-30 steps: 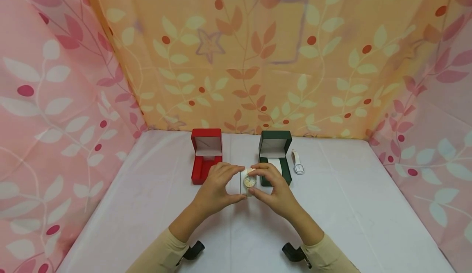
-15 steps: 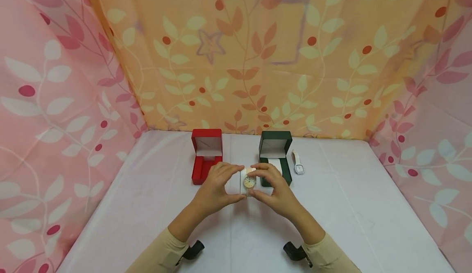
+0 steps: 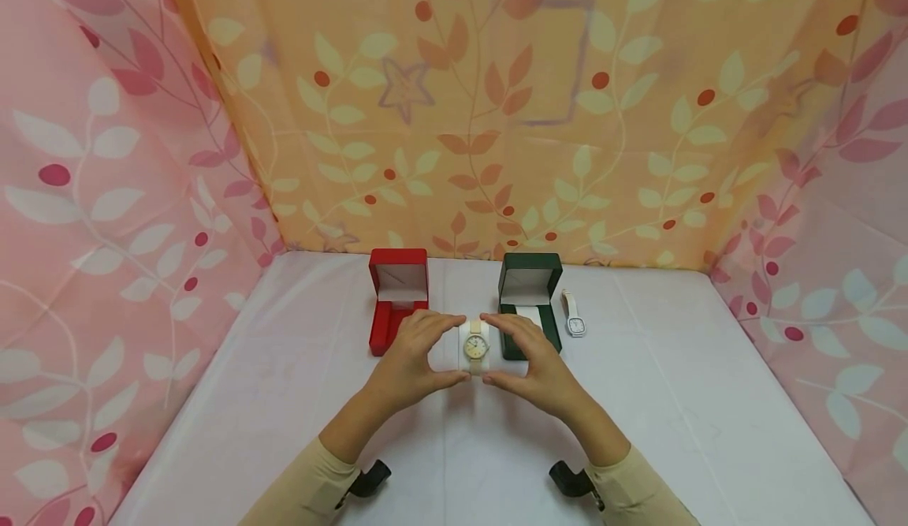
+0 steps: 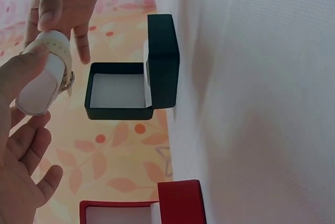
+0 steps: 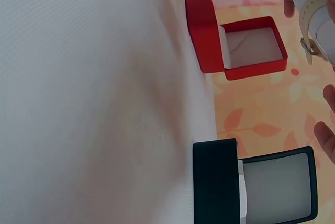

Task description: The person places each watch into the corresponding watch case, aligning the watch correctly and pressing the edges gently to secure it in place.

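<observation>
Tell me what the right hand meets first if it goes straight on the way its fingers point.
The white cushion with the watch, already at the right hand's fingertips. Past it, probably the left hand; depth is unclear.

A flat bench [image 3: 709, 400], covered by a white cloth with faint fold lines, stands inside three fabric walls. The back wall of yellow-orange printed fabric [image 3: 284, 13] carries pale and orange leaves, thin stems and red dots; on it there is also a purple star outline [image 3: 381, 100] and, more to the right, a purple angular outline [image 3: 583, 57]. The left wall of pink fabric [image 3: 42, 274] and the right wall of pink fabric [image 3: 872, 218] show white and rose leaves. The light is soft, with weak shadows on the cloth.
</observation>
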The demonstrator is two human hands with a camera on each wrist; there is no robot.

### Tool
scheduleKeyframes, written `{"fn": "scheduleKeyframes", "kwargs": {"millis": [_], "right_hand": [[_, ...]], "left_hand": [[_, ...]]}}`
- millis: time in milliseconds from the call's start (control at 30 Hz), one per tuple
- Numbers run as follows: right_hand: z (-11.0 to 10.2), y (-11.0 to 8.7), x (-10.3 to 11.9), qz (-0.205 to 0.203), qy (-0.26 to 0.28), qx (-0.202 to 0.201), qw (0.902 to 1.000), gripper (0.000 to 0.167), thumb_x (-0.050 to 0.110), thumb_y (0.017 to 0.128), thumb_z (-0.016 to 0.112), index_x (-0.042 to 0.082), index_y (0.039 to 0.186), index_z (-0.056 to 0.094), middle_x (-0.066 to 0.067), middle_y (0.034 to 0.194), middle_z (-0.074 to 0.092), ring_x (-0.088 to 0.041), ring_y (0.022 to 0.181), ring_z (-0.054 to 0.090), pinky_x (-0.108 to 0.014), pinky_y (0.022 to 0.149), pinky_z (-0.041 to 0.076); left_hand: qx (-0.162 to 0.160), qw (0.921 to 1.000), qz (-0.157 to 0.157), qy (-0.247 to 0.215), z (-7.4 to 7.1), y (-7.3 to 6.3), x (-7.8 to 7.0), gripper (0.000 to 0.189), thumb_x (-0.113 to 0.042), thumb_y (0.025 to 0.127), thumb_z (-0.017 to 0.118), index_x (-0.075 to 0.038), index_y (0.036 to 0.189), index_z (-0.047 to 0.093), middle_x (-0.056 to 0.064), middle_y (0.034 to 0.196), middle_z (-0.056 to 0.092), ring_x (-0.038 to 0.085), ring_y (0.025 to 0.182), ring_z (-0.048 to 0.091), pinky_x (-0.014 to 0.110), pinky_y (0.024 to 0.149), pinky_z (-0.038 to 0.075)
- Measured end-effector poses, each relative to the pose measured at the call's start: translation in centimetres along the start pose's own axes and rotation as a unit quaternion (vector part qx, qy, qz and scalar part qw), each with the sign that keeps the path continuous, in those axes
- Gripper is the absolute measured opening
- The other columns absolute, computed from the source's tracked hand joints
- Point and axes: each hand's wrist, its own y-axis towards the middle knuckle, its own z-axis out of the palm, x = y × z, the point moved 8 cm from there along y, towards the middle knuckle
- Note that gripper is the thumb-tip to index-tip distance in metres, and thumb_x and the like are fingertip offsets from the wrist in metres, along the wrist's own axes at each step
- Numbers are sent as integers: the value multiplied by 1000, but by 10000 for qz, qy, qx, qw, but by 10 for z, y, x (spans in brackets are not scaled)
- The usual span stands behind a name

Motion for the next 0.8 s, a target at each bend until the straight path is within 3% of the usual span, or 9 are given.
{"fn": "scheduleKeyframes", "kwargs": {"millis": [400, 800], "right_hand": [[-4, 0, -1, -229, -369, -159, 9989, 84, 30, 77, 90, 20, 150, 53, 1, 148, 57, -24, 140, 46, -56, 113, 36], [-4, 0, 0, -268, -322, -337, 9986, 83, 30, 75, 91, 19, 149, 55, 1, 145, 60, -24, 138, 48, -53, 114, 37]], "left_hand": [[-55, 9999, 129, -24, 1, 1, 0, 89, -31, 68, 98, -24, 146, 56, -9, 137, 64, 9, 123, 52, 44, 103, 49], [84, 9998, -95, -137, 0, -1, 3, 89, -34, 72, 95, -23, 149, 53, -4, 136, 64, 11, 126, 50, 38, 97, 56]]}}
